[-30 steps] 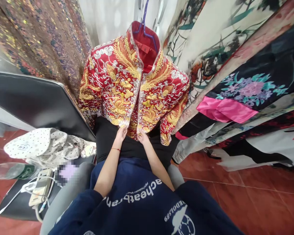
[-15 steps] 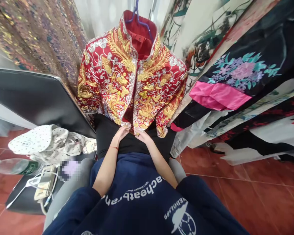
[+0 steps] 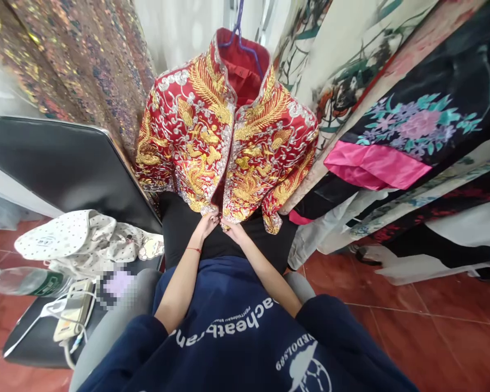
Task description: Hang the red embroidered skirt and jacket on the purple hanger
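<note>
A red jacket with gold and silver embroidery hangs in front of me from a purple hanger. Its front is parted, narrowing toward the hem. My left hand, with a red string at the wrist, pinches the bottom corner of one front edge. The matching corner of the other edge is between the fingers of my right hand. Both hands are closed and close together, just above the black cloth across my lap. The fingertips are partly hidden by the hem.
To the left stands a black chair bearing a spotted white cloth bag, a plastic bottle and a power strip with white cables. Sequinned fabric hangs behind it. Embroidered garments hang at the right over red floor tiles.
My hands have drawn nearer each other, bringing the jacket's two lower front corners closer together. The whole view has shifted slightly, so the jacket appears a little further right and lower.
</note>
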Demonstrator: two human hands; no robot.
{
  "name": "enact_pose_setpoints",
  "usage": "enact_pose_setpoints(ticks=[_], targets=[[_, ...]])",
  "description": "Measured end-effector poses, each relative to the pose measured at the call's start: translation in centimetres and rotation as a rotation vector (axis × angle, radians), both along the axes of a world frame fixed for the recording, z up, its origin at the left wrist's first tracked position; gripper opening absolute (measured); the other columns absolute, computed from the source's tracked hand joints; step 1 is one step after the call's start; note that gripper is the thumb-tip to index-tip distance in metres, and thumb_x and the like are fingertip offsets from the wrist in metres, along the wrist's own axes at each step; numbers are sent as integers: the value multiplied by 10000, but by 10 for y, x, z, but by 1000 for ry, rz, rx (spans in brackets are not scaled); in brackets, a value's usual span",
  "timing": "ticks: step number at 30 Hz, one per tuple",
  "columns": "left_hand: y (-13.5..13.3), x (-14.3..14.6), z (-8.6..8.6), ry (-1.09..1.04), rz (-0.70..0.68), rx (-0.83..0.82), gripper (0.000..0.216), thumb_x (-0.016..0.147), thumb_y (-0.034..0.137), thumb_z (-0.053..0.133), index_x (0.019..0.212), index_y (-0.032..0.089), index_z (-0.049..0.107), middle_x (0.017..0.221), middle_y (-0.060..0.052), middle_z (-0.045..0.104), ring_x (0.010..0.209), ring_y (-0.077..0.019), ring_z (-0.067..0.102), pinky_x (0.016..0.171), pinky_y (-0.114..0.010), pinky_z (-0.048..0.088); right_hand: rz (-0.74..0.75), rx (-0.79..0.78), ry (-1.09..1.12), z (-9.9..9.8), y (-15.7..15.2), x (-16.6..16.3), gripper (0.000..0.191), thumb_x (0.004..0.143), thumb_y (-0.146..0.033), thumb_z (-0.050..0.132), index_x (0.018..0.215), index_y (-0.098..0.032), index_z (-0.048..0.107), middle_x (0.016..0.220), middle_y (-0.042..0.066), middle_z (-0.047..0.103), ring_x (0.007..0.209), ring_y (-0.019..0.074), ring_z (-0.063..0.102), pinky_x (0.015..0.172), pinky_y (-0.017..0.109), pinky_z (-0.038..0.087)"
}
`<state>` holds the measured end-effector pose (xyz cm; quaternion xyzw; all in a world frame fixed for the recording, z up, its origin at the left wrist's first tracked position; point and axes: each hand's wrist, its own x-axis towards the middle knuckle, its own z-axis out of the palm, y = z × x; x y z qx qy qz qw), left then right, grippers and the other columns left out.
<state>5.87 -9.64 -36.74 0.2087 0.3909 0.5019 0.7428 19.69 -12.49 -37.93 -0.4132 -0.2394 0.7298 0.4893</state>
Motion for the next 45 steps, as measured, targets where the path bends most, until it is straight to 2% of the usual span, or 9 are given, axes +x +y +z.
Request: enact_pose_setpoints(ticks=[2, 8, 18, 25, 29, 31, 38, 41, 45], targets=[[2, 2, -5, -10, 29, -8, 324, 674, 219, 854, 622, 175, 538, 480, 83, 420, 502, -51, 445, 602, -209, 426, -18, 3, -2, -3, -1, 2, 171, 956, -279, 676, 1042, -133, 649, 865, -14, 647, 670, 75, 602, 568, 195, 510], [3, 1, -12, -2, 169, -6, 275, 672, 228, 866, 880, 196, 690, 800, 8, 714, 749, -93, 623, 700, -215, 431, -62, -8, -18, -8, 1, 3, 179, 966, -279, 662, 1069, -135, 642, 920, 2, 658, 712, 86, 622, 590, 206, 532], [-17, 10, -10, 86, 148, 15, 353, 598, 166, 903, 905, 156, 729, 864, -51, 767, 836, -163, 694, 812, -283, 486, -70, -8, -75, -13, 4, 3, 364, 973, -381, 641, 1265, -165, 613, 1233, 85, 652, 1035, 198, 669, 875, 402, 597], [-16, 8, -11, 64, 164, 17, 375, 600, 129, 853, 939, 180, 702, 868, -13, 756, 827, -138, 686, 812, -266, 490, -8, 38, -55, -12, 3, 5, 258, 976, -352, 644, 1127, -144, 639, 1004, 29, 667, 790, 116, 643, 683, 270, 573], [-14, 6, -12, 44, 108, -9, 259, 608, 139, 829, 821, 172, 686, 770, 0, 718, 731, -108, 634, 714, -233, 450, 3, 65, -29, -9, 1, 6, 188, 961, -318, 663, 998, -136, 638, 867, -12, 632, 677, 79, 580, 588, 210, 501], [-15, 5, -12, 34, 75, -15, 232, 614, 144, 831, 791, 166, 684, 758, -6, 713, 721, -105, 622, 695, -227, 439, 3, 76, -16, -8, 1, 7, 197, 909, -313, 725, 945, -141, 636, 827, -23, 627, 663, 77, 565, 574, 203, 466], [-17, 3, -8, 0, -21, -22, 269, 644, 158, 869, 878, 168, 736, 880, -21, 759, 806, -117, 650, 769, -229, 467, 16, 107, 7, -5, 1, 10, 491, 485, -257, 957, 873, -207, 660, 778, -46, 665, 714, 111, 575, 626, 240, 429], [-18, 2, -8, -10, -43, -23, 270, 645, 153, 881, 875, 163, 740, 891, -23, 764, 833, -124, 661, 805, -237, 469, 35, 119, -4, -7, 1, 11, 435, 539, -266, 946, 858, -193, 658, 773, -42, 657, 710, 107, 578, 652, 247, 454], [-18, 1, -8, -17, -61, -23, 254, 651, 156, 892, 854, 163, 739, 889, -22, 765, 840, -124, 666, 815, -241, 464, 55, 133, -41, -14, 3, 12, 231, 844, -321, 785, 900, -150, 640, 810, -28, 630, 681, 88, 566, 638, 237, 490]])
